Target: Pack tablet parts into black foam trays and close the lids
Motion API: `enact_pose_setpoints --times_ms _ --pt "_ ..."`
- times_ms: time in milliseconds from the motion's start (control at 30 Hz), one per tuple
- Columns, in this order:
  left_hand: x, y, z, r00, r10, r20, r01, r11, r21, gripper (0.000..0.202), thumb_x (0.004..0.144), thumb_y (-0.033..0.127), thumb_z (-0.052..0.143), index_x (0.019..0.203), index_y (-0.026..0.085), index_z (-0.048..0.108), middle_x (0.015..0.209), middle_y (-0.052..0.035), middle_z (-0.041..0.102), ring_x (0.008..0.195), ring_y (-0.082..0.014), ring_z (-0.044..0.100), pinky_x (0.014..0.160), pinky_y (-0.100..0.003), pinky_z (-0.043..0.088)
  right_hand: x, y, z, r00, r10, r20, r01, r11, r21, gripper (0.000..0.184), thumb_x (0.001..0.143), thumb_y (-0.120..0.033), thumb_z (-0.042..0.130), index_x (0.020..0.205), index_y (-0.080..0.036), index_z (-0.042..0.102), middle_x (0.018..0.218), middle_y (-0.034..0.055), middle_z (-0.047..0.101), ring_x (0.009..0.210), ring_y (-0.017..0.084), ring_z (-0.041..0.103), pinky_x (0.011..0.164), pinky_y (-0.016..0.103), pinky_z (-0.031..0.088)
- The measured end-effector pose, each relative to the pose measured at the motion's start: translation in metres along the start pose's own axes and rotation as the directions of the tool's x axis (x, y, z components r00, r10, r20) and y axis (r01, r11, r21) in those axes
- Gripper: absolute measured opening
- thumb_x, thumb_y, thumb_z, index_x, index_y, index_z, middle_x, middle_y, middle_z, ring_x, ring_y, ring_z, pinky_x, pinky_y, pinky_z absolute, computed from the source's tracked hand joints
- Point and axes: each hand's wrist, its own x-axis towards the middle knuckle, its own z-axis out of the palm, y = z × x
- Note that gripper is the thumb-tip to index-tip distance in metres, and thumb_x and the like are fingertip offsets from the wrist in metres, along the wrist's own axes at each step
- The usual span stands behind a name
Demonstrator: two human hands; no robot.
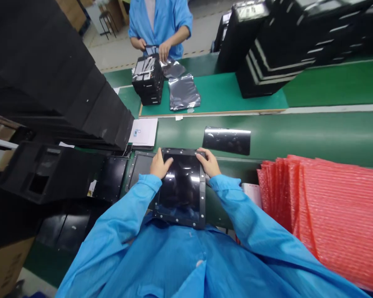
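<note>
A black framed panel with a glossy dark face and pale round dots along its border is tilted up against my body at the bench edge. My left hand grips its upper left edge, thumb on the face and fingers partly hidden behind. At the upper right corner my right hand holds it the same way, thumb in front. Left of the panel lies a dark frame with similar dots along its edge. Beyond my hands a glossy black sheet rests on the green bench.
Red bubble-wrap pouches are stacked at the right. Tall black stacks rise at the left, beside a white paper. Opposite, a person in blue handles silvery bags near a black stack. More black stacks stand far right.
</note>
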Motion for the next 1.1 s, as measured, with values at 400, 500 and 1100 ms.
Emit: enact_pose_setpoints --times_ms 400,500,1100 --pt "-0.137 -0.067 -0.004 0.499 0.742 0.448 -0.772 0.615 -0.159 0.026 0.092 0.036 0.047 0.092 0.027 0.071 0.09 -0.0037 0.075 0.093 -0.0173 0.069 0.061 -0.027 0.049 -0.011 -0.053 0.018 0.843 -0.397 0.364 0.534 0.708 -0.463 0.032 0.088 -0.017 0.04 0.097 -0.022 0.07 0.104 0.0091 0.069 0.104 0.025 0.06 0.095 0.046 0.047" --pt "-0.127 -0.073 0.007 0.451 0.79 0.415 -0.791 0.569 -0.224 0.031 0.094 0.035 0.041 0.088 0.027 0.07 0.091 -0.002 0.075 0.091 -0.0149 0.069 0.055 -0.026 0.044 -0.013 -0.057 0.023 0.792 -0.358 0.494 0.579 0.696 -0.424 0.035 0.09 -0.02 0.038 0.098 -0.025 0.072 0.102 0.0069 0.07 0.102 0.023 0.062 0.09 0.042 0.052" --pt "-0.024 -0.213 -0.049 0.931 -0.351 0.1 0.334 0.93 0.151 0.071 0.073 0.033 0.066 0.136 0.011 0.041 0.146 -0.0267 0.034 0.14 -0.0383 0.026 0.111 -0.056 0.022 -0.158 -0.104 0.066 0.977 -0.214 0.005 0.176 0.79 -0.588 0.028 0.087 -0.024 0.047 0.102 -0.028 0.07 0.101 0.0047 0.071 0.094 0.025 0.068 0.086 0.045 0.057"
